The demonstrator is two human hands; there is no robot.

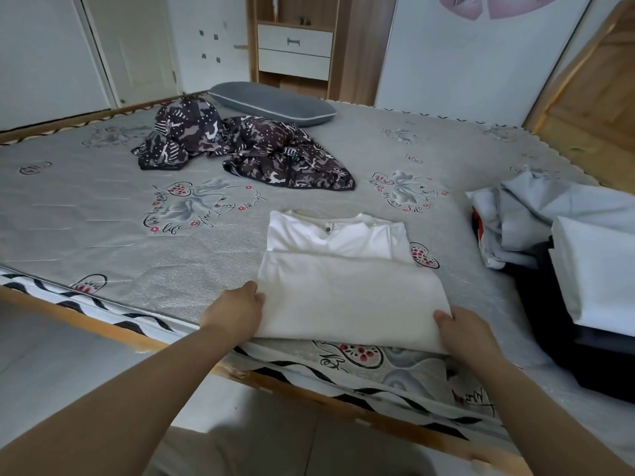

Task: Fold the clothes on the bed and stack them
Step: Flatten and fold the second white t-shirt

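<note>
Clothes: a white shirt (pixel 347 269) lies at lower centre of the frame near the bed's front edge; two dark patterned garments (pixel 240 146) sit crumpled at upper centre; a loose grey and white pile (pixel 556 228) sits at the right edge
Left hand: left hand (pixel 237 312) pinches the lower left corner of the white shirt, thumb on top and fingers curled under the cloth
Right hand: right hand (pixel 464 329) grips the lower right corner the same way, fingers tucked beneath the hem
Fold in hand: the shirt's lower half is lifted off the mattress and doubled up toward the collar; the upper part with its small dark button lies flat; by the look of it this is the crosswise fold, not yet pressed down
Done so far: the shirt seems already narrowed at the sides; whether anything in the right-hand pile counts as folded I cannot tell
Left to do: finish this shirt; fold both patterned garments; build one stack, which as far as can be judged has not begun
Materials: the shirt looks like soft, matte cotton, limp enough to drape over the fingers; the patterned pieces look thin and slippery, bunched into rounded lumps
Bed: the mattress (pixel 103 214) has a quilted grey cover printed with hearts and script; a wooden frame runs along the front; a grey oblong pillow (pixel 271 103) lies at upper centre
</note>
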